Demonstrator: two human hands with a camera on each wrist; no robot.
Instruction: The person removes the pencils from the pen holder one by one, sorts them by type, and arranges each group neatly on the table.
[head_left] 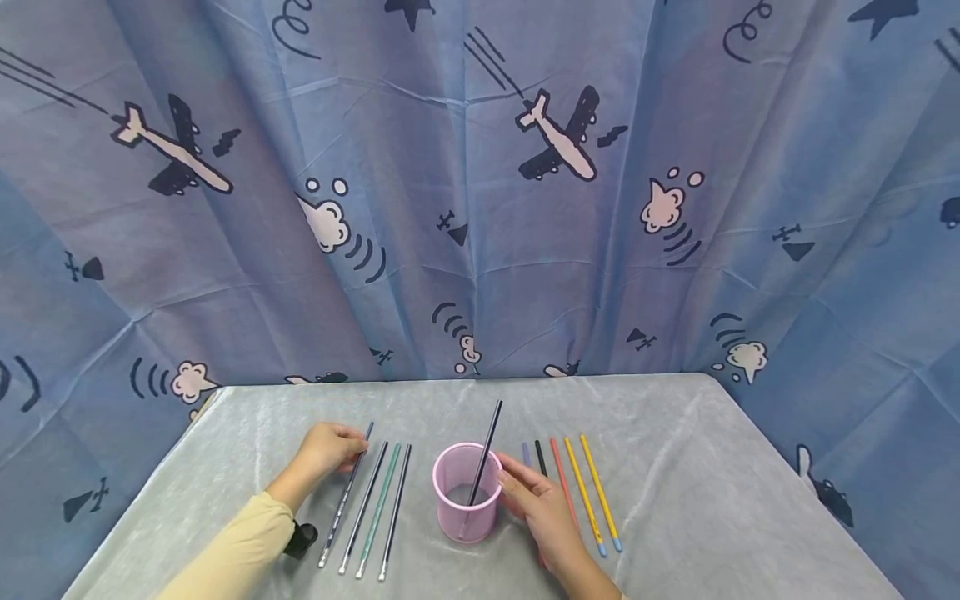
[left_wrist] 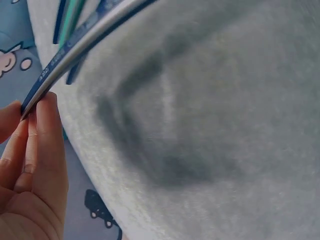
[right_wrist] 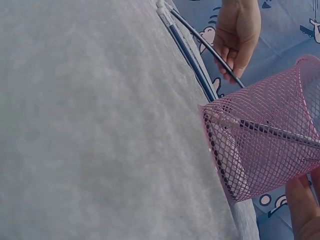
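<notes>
My left hand (head_left: pixel 330 450) pinches a dark blue pencil (left_wrist: pixel 75 47) near its upper end, between thumb and fingertips. The pencil's white eraser end points toward the table's near side. Beside it to the right lie two more dark pencils (head_left: pixel 395 517) with a teal pencil (head_left: pixel 378 512) between them. My right hand (head_left: pixel 551 517) holds the right side of a pink mesh pencil cup (head_left: pixel 467 523), thumb near the rim. One dark pencil (head_left: pixel 487 446) leans inside the cup, and its lower part shows through the mesh in the right wrist view.
Right of the cup lie two yellow pencils (head_left: pixel 592 479), a red pencil (head_left: pixel 561 471), a black pencil (head_left: pixel 540 457) and a purple pencil (head_left: pixel 527 454), some partly behind my right hand. A black object (head_left: pixel 302 540) sits at my left wrist. A patterned blue curtain (head_left: pixel 450 208) hangs behind the grey-covered table (head_left: pixel 697 500).
</notes>
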